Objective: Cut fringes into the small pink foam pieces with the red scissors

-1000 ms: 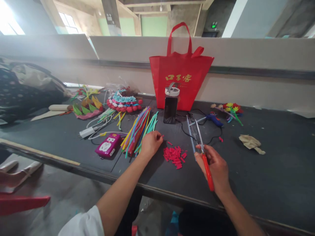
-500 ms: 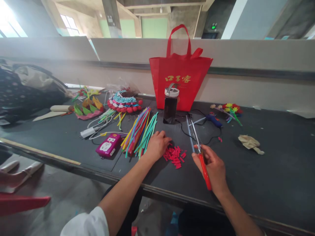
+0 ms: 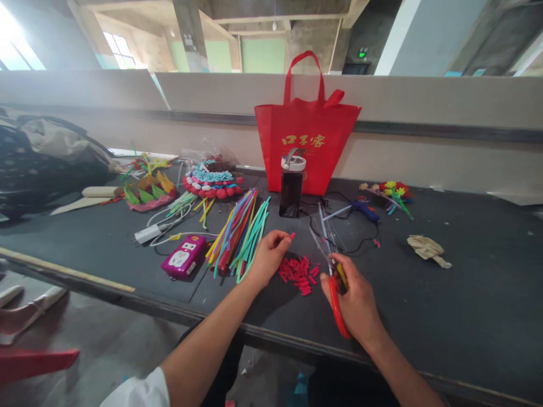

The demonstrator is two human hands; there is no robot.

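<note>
Red pieces (image 3: 297, 273) lay heaped on the table (image 3: 441, 322)

From the head view, I saw the left hand (image 3: 270, 257) with a narrow grip, pinching one red strip (image 3: 292, 236) at the heap's twelve o'clock. The right hand (image 3: 355, 295), towards four o'clock, had its grip around orange-handled scissors (image 3: 337, 311). By my reckoning plenty was cut, and the pinched strip looked short; what remained I couldn't tell. Coloured stems (image 3: 240, 229), at ten o'clock, seemed full-length, lying bundled.

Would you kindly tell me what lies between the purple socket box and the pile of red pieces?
In the head view, coloured strips and the left hand lie between them.
</note>
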